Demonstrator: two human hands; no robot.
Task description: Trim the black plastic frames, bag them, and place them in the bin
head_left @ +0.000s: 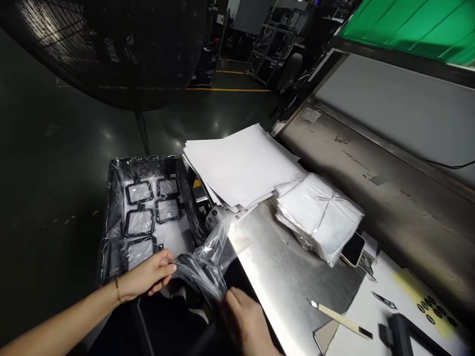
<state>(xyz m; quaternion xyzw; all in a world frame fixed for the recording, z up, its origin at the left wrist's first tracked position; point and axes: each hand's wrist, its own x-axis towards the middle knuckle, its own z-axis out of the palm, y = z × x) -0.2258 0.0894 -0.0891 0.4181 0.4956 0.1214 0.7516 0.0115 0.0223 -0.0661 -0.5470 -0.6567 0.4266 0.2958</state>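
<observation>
Right hand [247, 319] nearest, curled onto clear plastic film [213, 259]; left hand [156, 274] pinches its left side, the bunched film by the near right corner of the lined bin [188, 200]. Careful: a hard pull could tear thin film, or a loose fold snag the bin's rim! Right of the bin, a metal table [269, 259] bears white paper [237, 165]; beyond the bin, a big fan [111, 54] over dark floor [63, 148].

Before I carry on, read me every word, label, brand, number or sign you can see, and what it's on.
No text can be read.
Paper label on the machine: print too small.
Dark oval pieces on the yellow sheet: marks too small.
Printed edge under the white sheets: too small.
Bunched clear plastic: no lettering visible.
</observation>
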